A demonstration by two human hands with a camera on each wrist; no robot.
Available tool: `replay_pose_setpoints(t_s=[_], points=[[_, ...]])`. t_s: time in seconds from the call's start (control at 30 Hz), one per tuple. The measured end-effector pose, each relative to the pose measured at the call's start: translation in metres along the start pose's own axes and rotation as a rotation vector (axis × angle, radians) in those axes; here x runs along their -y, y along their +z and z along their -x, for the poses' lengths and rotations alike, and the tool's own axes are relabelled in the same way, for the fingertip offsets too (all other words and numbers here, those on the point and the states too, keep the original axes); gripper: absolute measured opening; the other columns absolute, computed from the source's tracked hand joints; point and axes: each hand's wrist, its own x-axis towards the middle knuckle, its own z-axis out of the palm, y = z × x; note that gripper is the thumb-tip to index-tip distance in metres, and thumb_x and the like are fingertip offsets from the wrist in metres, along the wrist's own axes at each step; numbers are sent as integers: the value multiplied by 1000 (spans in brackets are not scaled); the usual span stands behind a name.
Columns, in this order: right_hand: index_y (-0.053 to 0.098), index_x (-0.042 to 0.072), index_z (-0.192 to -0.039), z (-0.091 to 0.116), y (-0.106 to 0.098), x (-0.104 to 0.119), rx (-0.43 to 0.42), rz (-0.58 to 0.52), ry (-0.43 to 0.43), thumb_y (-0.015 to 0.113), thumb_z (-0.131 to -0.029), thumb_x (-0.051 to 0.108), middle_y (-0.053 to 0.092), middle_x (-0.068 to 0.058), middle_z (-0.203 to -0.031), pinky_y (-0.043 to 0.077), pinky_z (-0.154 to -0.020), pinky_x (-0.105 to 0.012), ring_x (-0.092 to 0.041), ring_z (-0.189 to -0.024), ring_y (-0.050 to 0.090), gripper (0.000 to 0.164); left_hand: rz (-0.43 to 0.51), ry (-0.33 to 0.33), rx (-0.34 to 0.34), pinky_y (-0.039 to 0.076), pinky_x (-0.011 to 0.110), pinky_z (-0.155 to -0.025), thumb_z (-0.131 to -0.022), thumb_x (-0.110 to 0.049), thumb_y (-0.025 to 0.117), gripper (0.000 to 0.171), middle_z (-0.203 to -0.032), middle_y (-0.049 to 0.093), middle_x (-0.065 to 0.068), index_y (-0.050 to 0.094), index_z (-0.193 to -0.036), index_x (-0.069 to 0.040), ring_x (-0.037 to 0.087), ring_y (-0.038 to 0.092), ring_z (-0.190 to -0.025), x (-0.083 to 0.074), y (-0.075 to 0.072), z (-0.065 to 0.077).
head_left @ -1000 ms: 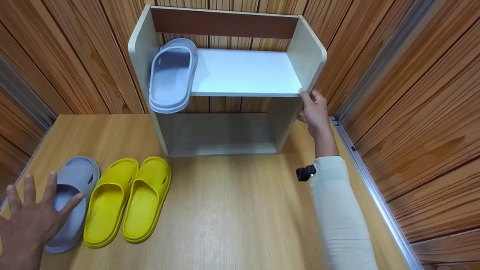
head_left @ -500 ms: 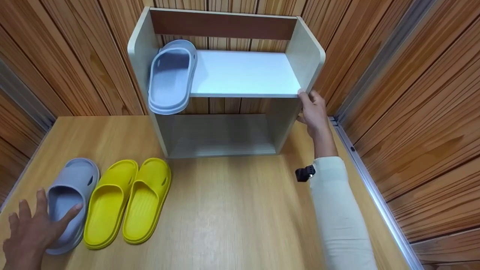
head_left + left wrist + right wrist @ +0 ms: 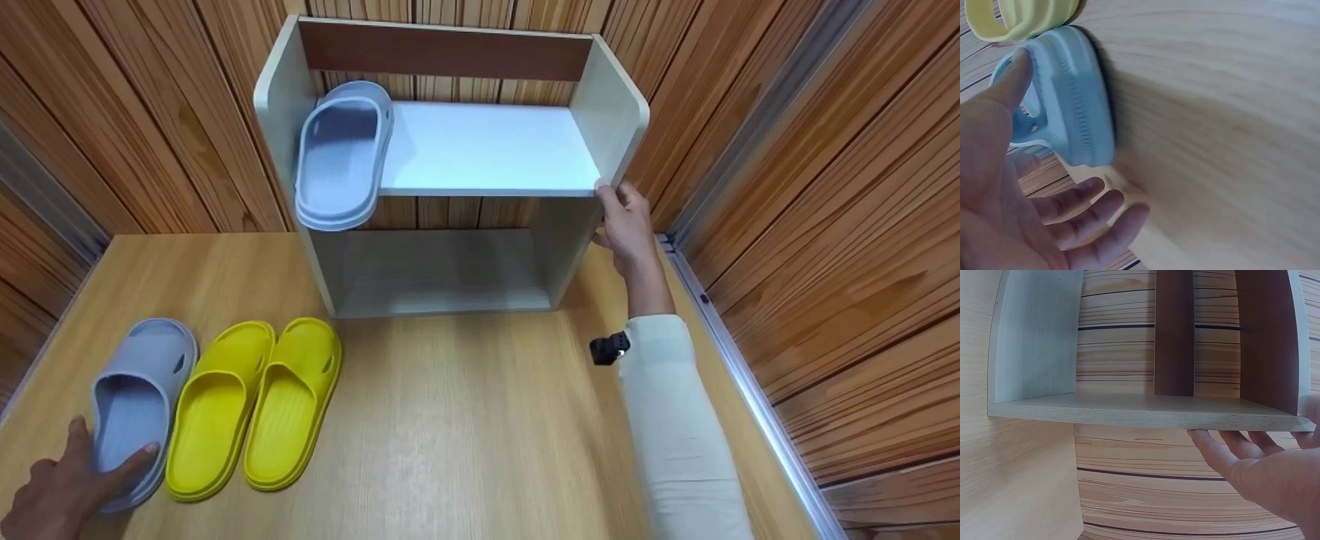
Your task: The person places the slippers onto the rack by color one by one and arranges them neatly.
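Note:
My left hand [image 3: 60,491] is low over the heel end of a grey slipper [image 3: 139,405] on the floor, thumb and forefinger spread. In the left wrist view the thumb lies over the edge of this slipper [image 3: 1075,107], which looks pale blue there. The other fingers stand apart from it. My right hand [image 3: 630,229] holds the right side panel of a small two-tier shelf [image 3: 495,150]. Its thumb is at the panel's front edge, and the fingers touch the outer face of the panel [image 3: 1145,417]. A second grey slipper [image 3: 341,165] sits at the left end of the upper shelf.
Two yellow slippers [image 3: 214,427] lie side by side just right of the grey one. The shelf stands against a wood-plank wall [image 3: 180,112]. Metal rails [image 3: 750,397] edge the wooden floor [image 3: 450,420]. A black device [image 3: 610,348] is at my right wrist.
My left hand has moved down toward the heel of the floor slipper, uncovering more of its opening. My right hand keeps its hold on the shelf panel.

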Motion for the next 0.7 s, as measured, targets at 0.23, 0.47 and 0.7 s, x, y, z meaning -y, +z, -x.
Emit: replay_pose_setpoints(t_s=[0.23,0.47,0.7], points=[[33,24,-143,5,2,3,14,3,-3,42,-98,39,29,-4,-151,33,-107,-57,-30,-139,30,48,70,30,-29,45,42,-71,-70,-73,61,117,-105,39,34,11,-141,6,40,43,-89,8,6,-4],[35,21,-143,1,-1,-4,20,-13,-45,42,-98,35,32,-9,-148,33,-105,-60,-35,-137,32,48,231,23,22,46,42,-79,-86,-30,66,82,-115,46,33,19,-140,11,38,47,-94,8,5,-1],[35,24,-143,-4,-2,-6,5,-30,-30,42,-98,34,33,-11,-147,34,-103,-61,-36,-135,34,46,272,12,53,48,41,-79,-86,-12,62,79,-125,39,36,12,-144,9,40,50,-100,17,9,-21]])
